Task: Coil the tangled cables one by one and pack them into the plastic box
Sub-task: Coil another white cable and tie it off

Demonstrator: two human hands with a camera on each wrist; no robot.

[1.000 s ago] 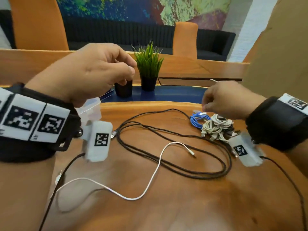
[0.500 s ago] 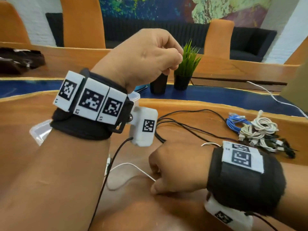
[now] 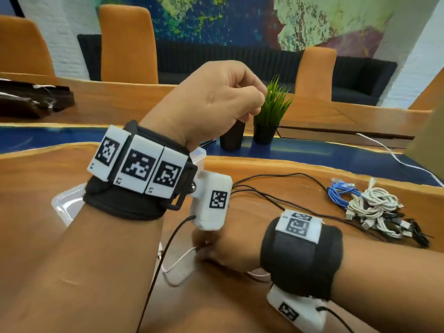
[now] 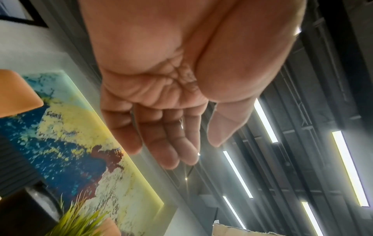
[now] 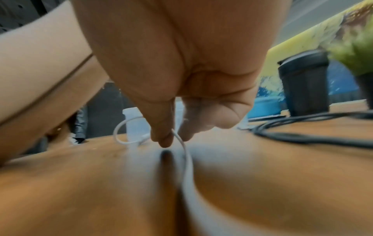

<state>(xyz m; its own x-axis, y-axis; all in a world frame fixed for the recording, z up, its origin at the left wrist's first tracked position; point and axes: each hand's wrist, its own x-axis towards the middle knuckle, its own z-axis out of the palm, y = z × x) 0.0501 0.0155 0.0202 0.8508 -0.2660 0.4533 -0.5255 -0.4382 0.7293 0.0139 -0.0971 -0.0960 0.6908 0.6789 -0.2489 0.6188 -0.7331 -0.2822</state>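
Right hand point(image 5: 171, 111) pinches the white cable point(image 5: 186, 159) at six o'clock — left hand point(image 4: 161, 95), raised at twelve, hangs loosely curled, empty.

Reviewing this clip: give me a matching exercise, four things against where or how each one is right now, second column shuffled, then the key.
Things
1. white cable
2. left hand
3. blue cable
4. black cable

States
A. raised above the table, holding nothing
B. bundled at the far right, beside a tangle of beige cables
C. pinched by the right hand low over the table
D. lying loose on the wood, no hand on it

Pairs: 1-C, 2-A, 3-B, 4-D
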